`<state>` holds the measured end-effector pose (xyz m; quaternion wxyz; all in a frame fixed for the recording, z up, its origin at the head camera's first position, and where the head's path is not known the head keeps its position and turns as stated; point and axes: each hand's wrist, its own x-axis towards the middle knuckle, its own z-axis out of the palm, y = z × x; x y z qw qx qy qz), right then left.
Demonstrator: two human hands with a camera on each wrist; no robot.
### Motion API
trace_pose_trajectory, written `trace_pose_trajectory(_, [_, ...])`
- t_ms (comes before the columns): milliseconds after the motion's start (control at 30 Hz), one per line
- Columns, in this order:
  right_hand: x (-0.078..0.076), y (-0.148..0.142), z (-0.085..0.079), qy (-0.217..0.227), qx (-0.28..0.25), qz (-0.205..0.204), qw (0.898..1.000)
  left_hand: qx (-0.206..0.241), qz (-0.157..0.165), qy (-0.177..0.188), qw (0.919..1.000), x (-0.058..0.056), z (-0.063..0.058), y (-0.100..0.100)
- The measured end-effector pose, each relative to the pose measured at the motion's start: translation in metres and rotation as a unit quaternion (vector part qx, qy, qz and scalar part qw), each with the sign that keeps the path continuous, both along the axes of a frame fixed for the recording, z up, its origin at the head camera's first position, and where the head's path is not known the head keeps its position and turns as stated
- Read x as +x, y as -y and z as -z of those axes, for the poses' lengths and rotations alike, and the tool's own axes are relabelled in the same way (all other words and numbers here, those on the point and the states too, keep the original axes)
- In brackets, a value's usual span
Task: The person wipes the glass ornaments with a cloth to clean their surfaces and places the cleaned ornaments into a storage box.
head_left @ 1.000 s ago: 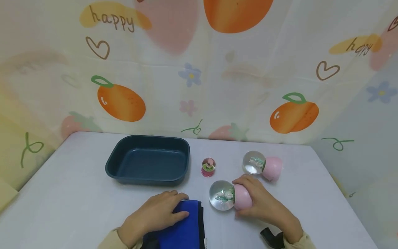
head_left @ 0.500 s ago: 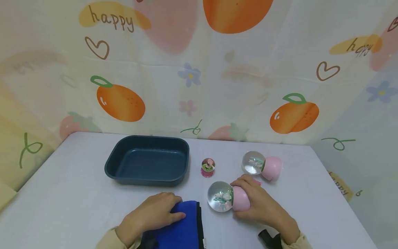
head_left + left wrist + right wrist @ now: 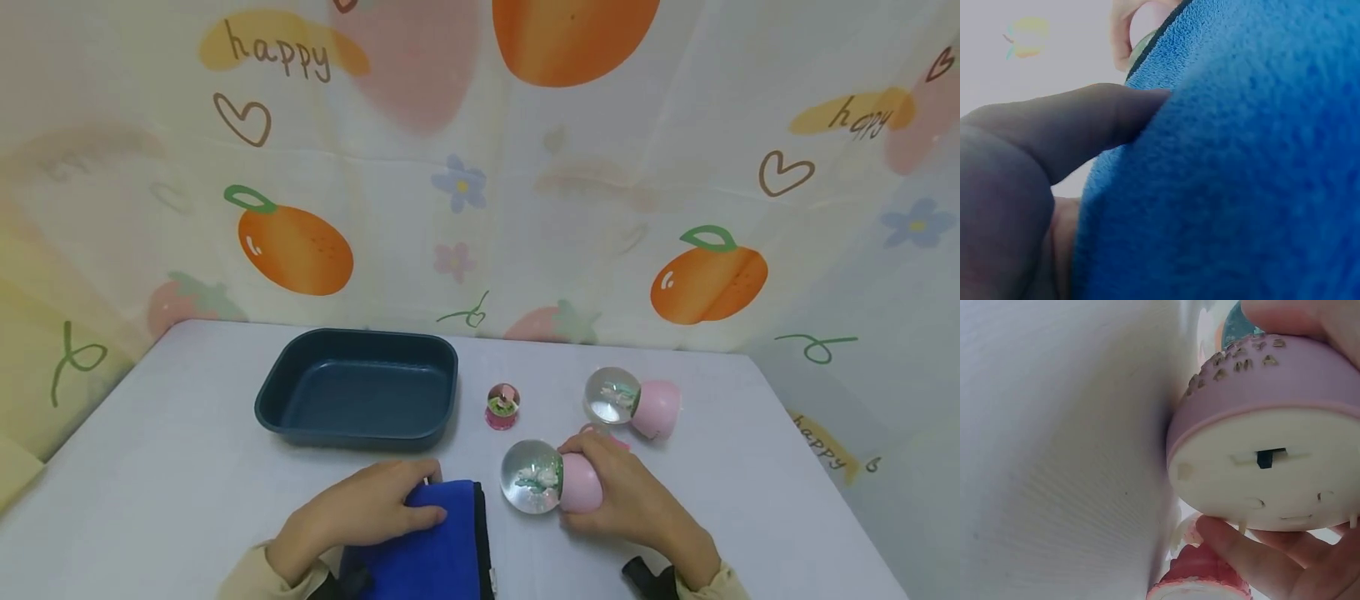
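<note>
My right hand (image 3: 633, 500) grips the pink base of a snow globe (image 3: 531, 477) that lies on its side, glass ball pointing left. In the right wrist view the snow globe's base (image 3: 1254, 475) shows a cream underside with a small black switch and raised letters on its side. My left hand (image 3: 367, 504) pinches the edge of a folded blue cloth (image 3: 442, 554) with black trim, thumb on top. That thumb (image 3: 1079, 119) presses the fuzzy cloth (image 3: 1229, 162) in the left wrist view. Behind the right hand, partly hidden, is a small reddish-pink figure base (image 3: 1200, 569).
A dark teal rectangular dish (image 3: 352, 433) stands at the back left. Right of it stands a tiny snow globe (image 3: 502, 407) on a pink base. Another pink-based snow globe (image 3: 656, 410) lies on its side behind my right hand. A patterned curtain (image 3: 487, 192) hangs behind the table.
The right hand and its snow globe have shifted slightly left and nearer, uncovering part of the small pink thing behind. The left hand has moved slightly left along the cloth, which has shifted little.
</note>
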<state>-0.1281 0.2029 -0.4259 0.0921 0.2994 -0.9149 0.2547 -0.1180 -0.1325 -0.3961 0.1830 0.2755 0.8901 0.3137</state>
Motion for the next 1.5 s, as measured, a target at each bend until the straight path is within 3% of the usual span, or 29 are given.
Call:
trace_pose_trajectory(133, [0.0,0.002,-0.002,0.01,-0.002,0.0,1.0,0.025,0.0,0.007,0.9997,0.0,-0.004,0.002])
trace_pose_trajectory(433, [0.005,0.002,-0.01,0.053,-0.044,0.022,0.997,0.039,-0.044,-0.011,0.9982,0.002,-0.022,0.006])
trace_pose_trajectory(733, [0.002,-0.004,-0.018,0.003,-0.112,0.002,0.994,0.097,-0.116,-0.026,0.9882,0.008,-0.036,0.006])
trace_pose_trajectory(867, [0.003,-0.004,-0.022,-0.016,-0.13,-0.006,0.991,0.144,-0.179,-0.022,0.973,0.01,-0.039,0.0])
trace_pose_trajectory(1000, [0.008,0.0,-0.026,-0.009,-0.147,-0.016,0.989,0.2,-0.234,-0.02,0.9512,0.013,-0.041,-0.008])
trace_pose_trajectory(1200, [0.018,0.012,-0.032,0.027,-0.184,-0.053,0.981,0.293,-0.272,-0.054,0.9151,0.021,-0.041,-0.019])
trace_pose_trajectory(1267, [0.021,0.016,-0.032,0.027,-0.195,-0.065,0.978,0.329,-0.271,-0.064,0.9026,0.026,-0.04,-0.023])
trace_pose_trajectory(1367, [0.024,0.021,-0.032,0.02,-0.204,-0.068,0.976,0.386,-0.243,-0.072,0.8873,0.033,-0.038,-0.029])
trace_pose_trajectory(1500, [0.026,0.025,-0.031,-0.005,-0.198,-0.049,0.979,0.429,-0.171,-0.077,0.8835,0.039,-0.034,-0.034])
